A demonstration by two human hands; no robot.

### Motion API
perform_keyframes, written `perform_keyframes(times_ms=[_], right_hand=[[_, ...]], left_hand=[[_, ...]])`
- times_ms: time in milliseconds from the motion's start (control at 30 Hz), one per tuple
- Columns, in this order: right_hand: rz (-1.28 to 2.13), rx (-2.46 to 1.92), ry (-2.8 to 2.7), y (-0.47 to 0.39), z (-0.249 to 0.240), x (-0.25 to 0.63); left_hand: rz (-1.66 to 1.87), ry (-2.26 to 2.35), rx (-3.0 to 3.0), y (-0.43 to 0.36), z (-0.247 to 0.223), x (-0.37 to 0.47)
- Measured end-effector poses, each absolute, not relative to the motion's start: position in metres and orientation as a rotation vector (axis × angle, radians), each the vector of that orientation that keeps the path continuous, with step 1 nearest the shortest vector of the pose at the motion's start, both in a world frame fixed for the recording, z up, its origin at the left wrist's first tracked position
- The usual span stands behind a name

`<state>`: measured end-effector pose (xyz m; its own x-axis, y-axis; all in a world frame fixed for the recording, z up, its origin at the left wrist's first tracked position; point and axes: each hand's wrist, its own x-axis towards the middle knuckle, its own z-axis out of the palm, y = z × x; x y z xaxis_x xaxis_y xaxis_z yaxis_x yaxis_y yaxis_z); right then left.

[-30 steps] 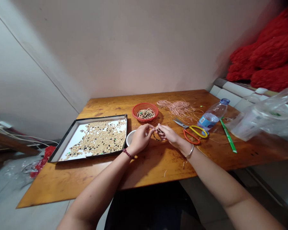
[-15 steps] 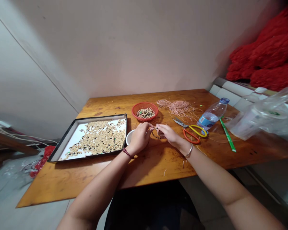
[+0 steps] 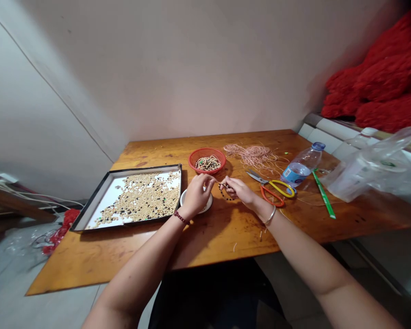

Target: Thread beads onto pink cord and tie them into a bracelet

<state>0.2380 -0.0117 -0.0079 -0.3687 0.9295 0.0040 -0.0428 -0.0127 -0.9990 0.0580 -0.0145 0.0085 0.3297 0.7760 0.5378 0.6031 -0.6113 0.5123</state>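
A small loop of dark and pale beads point(image 3: 227, 197) hangs from the fingers of my right hand point(image 3: 239, 189), which is closed on it. My left hand point(image 3: 197, 194) pinches a thin cord point(image 3: 219, 182) that runs across to the right hand. Under the left hand stands a white bowl point(image 3: 208, 204), partly hidden by it. Just behind my hands sits a red basket point(image 3: 191, 161) with beaded strings inside. To the left lies a black-edged tray point(image 3: 106, 192) with pale, black and a few green beads spread over its white bottom.
Scissors point(image 3: 274, 188) with yellow and orange handles lie right of my right hand. Behind them is a tangle of pink cord point(image 3: 253, 154). Further right are a water bottle point(image 3: 299, 167), a green strip point(image 3: 324, 194) and a plastic bag point(image 3: 352, 176). Cord scraps lie near the front edge.
My hands have moved slightly apart, with the cord now stretched between them. More of the bead loop and of the white bowl shows.
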Motion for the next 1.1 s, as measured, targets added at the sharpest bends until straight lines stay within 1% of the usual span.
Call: perform_keyframes(times_ms=[167, 400, 600, 733, 800, 967, 1100], right_hand=[[1.616, -0.87, -1.355, -0.014, -0.005, 0.241], [1.853, -0.652, -1.059, -0.015, 0.005, 0.251], [1.825, -0.659, -0.932, -0.013, 0.01, 0.256], [1.867, -0.613, -0.92, -0.01, 0.005, 0.256], [1.881, -0.606, -0.92, -0.01, 0.003, 0.255], [1.864, -0.679, -0.943, -0.011, 0.004, 0.253], [1.885, -0.733, -0.987, -0.013, 0.006, 0.252]], left_hand=[[1.188, 1.368, 2.385, -0.014, 0.009, 0.056], [1.303, 1.606, 2.227, -0.009, 0.007, 0.051], [1.484, 1.644, 1.908, 0.001, 0.001, 0.046], [1.615, 1.571, 1.706, 0.0, 0.001, 0.048], [1.572, 1.507, 1.764, -0.004, 0.004, 0.051], [1.311, 1.294, 2.119, -0.019, 0.012, 0.06], [1.14, 1.125, 2.258, -0.026, 0.013, 0.066]])
